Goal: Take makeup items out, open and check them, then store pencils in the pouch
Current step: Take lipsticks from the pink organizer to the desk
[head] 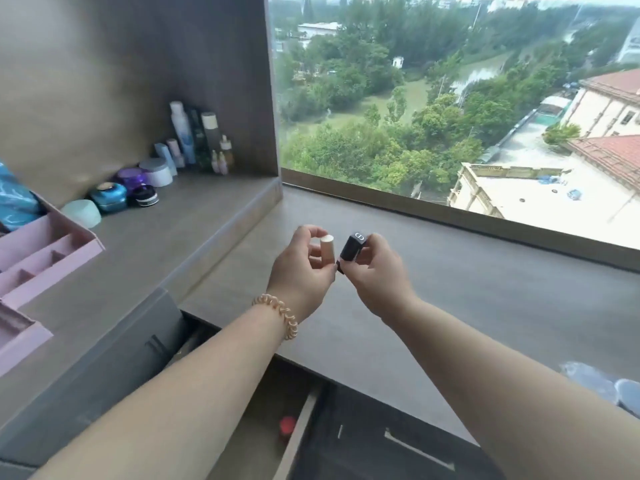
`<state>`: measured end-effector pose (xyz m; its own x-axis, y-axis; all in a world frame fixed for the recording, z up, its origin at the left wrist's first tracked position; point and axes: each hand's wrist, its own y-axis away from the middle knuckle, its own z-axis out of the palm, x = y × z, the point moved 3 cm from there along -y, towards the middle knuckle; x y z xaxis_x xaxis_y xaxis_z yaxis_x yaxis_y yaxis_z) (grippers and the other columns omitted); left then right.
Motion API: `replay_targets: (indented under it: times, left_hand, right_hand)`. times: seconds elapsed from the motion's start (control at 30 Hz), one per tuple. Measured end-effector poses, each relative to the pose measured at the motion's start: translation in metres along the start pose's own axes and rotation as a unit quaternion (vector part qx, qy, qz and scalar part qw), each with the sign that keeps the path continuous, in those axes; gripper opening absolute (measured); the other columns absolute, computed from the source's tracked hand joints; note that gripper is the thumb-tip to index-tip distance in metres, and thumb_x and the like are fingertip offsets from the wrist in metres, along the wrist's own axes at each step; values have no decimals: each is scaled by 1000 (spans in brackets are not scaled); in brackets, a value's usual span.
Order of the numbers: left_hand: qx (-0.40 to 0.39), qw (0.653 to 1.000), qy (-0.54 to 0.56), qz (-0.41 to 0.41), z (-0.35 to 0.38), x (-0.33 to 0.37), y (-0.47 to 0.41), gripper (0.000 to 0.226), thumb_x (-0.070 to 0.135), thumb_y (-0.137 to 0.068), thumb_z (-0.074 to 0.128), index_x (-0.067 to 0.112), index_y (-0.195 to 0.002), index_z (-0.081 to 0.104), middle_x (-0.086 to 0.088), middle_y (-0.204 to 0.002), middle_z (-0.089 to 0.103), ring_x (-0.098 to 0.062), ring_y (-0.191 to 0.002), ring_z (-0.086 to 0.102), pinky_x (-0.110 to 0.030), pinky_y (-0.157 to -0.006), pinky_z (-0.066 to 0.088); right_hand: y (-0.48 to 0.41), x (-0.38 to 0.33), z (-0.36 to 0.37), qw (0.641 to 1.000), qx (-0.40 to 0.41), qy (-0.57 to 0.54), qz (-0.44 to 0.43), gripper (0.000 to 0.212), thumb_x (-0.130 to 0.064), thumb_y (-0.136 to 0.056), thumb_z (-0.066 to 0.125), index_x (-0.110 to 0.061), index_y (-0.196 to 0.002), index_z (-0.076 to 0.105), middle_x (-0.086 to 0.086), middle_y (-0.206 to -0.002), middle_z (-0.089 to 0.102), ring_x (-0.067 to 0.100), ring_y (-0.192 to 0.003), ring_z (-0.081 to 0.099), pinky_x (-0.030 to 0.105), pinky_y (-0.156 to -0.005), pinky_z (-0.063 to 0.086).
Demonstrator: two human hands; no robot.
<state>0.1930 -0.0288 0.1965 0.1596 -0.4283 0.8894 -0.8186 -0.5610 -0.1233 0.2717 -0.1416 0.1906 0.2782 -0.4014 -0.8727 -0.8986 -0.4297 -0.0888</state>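
Above the grey counter (467, 306), both hands meet near the middle of the view. My left hand (301, 268) pinches a small beige makeup stick (326, 249), held upright between thumb and fingers. Right beside it, my right hand (375, 271) grips a black square cap (352, 249) with a logo on its top, tilted slightly. The beige stick and black cap are apart by a small gap. A coiled hair tie (277, 315) sits on my left wrist. No pencils or pouch can be identified.
A pink compartment organiser (52, 251) stands at the left. Jars and bottles (156, 171) line the back shelf. A drawer (287, 434) below the counter edge is open, with a red-capped item inside. A large window (450, 98) lies behind. A dark object (595, 382) rests at the right edge.
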Motion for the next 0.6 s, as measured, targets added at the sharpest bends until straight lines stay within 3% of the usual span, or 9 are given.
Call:
replay_targets:
  times: [0.17, 0.27, 0.33, 0.43, 0.6]
  left_hand:
    - [-90, 995, 39, -28, 158, 46, 27, 34, 12, -76, 66, 26, -101, 48, -1, -84, 72, -10, -69, 71, -35, -75, 58]
    - [-146, 989, 18, -32, 247, 59, 45, 33, 12, -74, 63, 31, -95, 47, -1, -81, 72, -11, -71, 71, -34, -73, 57]
    - [-171, 985, -5, -38, 297, 63, 59, 33, 14, -72, 63, 35, -90, 45, 1, -80, 72, -10, -74, 70, -31, -72, 55]
    - [-189, 979, -51, -47, 342, 63, 74, 30, 13, -76, 63, 31, -92, 46, 5, -82, 70, -8, -77, 67, -20, -65, 48]
    - [-185, 976, -102, -50, 375, 53, 77, 27, 10, -74, 61, 26, -91, 47, 2, -81, 68, -15, -76, 66, -34, -70, 53]
  right_hand:
    - [23, 113, -129, 998, 21, 38, 36, 15, -26, -77, 66, -30, -83, 52, -14, -79, 67, 13, -86, 65, 49, -86, 48]
    - [39, 180, -194, 993, 20, 95, 70, 17, -27, -78, 64, -29, -70, 49, -14, -73, 61, 13, -82, 60, 48, -88, 45]
    - [47, 218, -228, 986, 26, 136, 92, 11, -30, -81, 62, -28, -76, 53, -11, -80, 64, 17, -87, 60, 44, -89, 44]
    - [51, 257, -256, 969, 44, 220, 99, 12, -36, -83, 58, -27, -91, 61, -7, -95, 66, 20, -99, 58, 35, -83, 38]
    - [54, 296, -272, 953, 51, 279, 104, 10, -34, -81, 56, -26, -83, 62, -9, -82, 65, 22, -94, 55, 35, -82, 31]
